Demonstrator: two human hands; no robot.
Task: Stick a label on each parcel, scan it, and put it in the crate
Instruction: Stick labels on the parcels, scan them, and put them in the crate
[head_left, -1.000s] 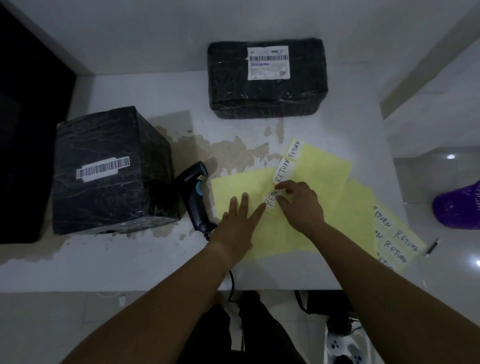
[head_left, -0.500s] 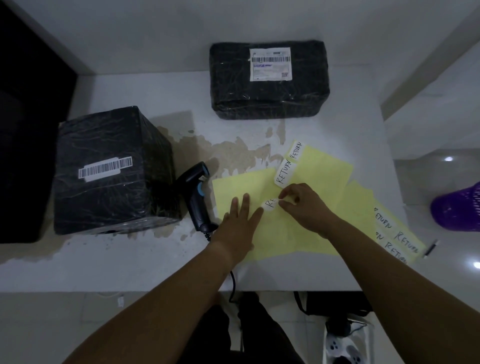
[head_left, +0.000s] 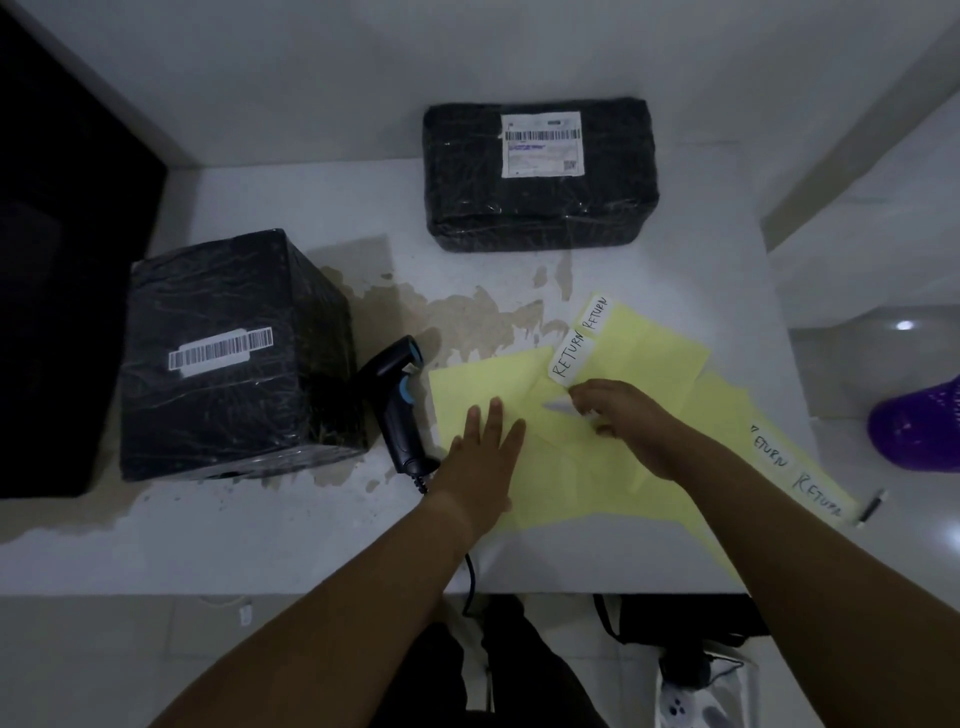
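Two black wrapped parcels stand on the white table: a cube-shaped parcel (head_left: 228, 353) at the left with a barcode strip, and a flat parcel (head_left: 540, 176) at the back with a white shipping label. A black handheld scanner (head_left: 397, 410) lies between the cube parcel and the yellow backing sheets (head_left: 639, 358). My left hand (head_left: 485, 447) presses flat on the nearest yellow sheet. My right hand (head_left: 623, 421) pinches a white label (head_left: 558, 406) peeled up off the sheet. Two white RETURN labels (head_left: 571, 358) still stick on the sheet just above.
More RETURN labels (head_left: 815, 491) lie on a yellow sheet at the table's right edge, with a pen (head_left: 872, 509) beside them. A purple basket (head_left: 924, 431) stands on the floor at right. A dark block (head_left: 67, 291) fills the left side. Worn brown patches mark the tabletop.
My right hand has peeled the lowest RETURN label off the yellow sheet and drawn it slightly down and right. My left hand stays flat on the sheet.
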